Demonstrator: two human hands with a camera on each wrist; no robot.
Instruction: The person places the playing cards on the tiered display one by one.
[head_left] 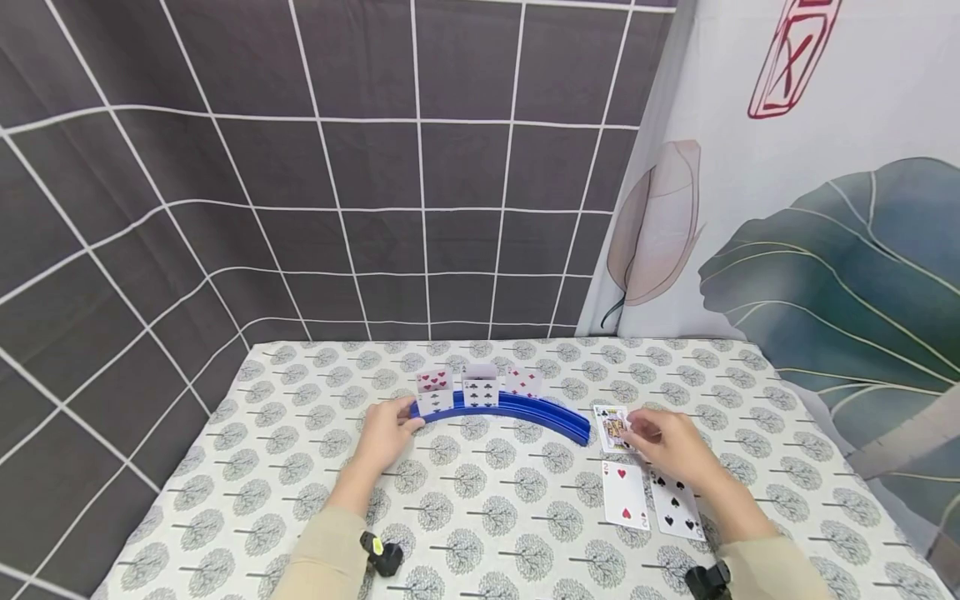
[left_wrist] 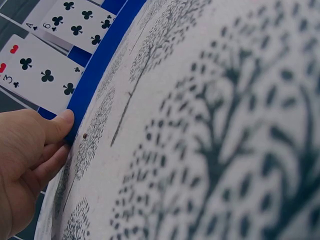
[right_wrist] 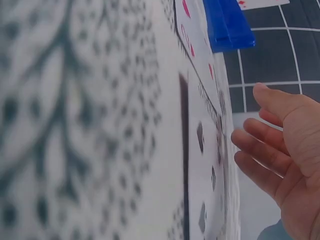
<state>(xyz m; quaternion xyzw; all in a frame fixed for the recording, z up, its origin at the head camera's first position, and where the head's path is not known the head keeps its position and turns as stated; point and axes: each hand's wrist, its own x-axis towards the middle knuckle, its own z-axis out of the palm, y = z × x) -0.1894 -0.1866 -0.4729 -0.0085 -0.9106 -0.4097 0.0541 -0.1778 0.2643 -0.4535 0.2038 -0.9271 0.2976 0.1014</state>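
Observation:
My left hand [head_left: 387, 432] pinches the left end of a curved blue card holder [head_left: 536, 410], thumb on its front edge in the left wrist view. Upright in the holder are a three of clubs [left_wrist: 45, 75], a six of clubs [left_wrist: 80, 24], a hearts card [head_left: 435, 380] behind the three, and a diamonds card [head_left: 523, 382]. My right hand [head_left: 670, 442] hovers at the right edge of a clubs face card [head_left: 611, 429] lying face up. Its fingers are loosely bent and apart from the thumb, with nothing between them in the right wrist view.
A two of hearts [head_left: 625, 497] and a spades card [head_left: 677, 507] lie face up side by side below the face card. The cloth-covered table [head_left: 465, 533] meets a dark grid curtain [head_left: 465, 167] behind and a printed white curtain [head_left: 720, 100] at the right.

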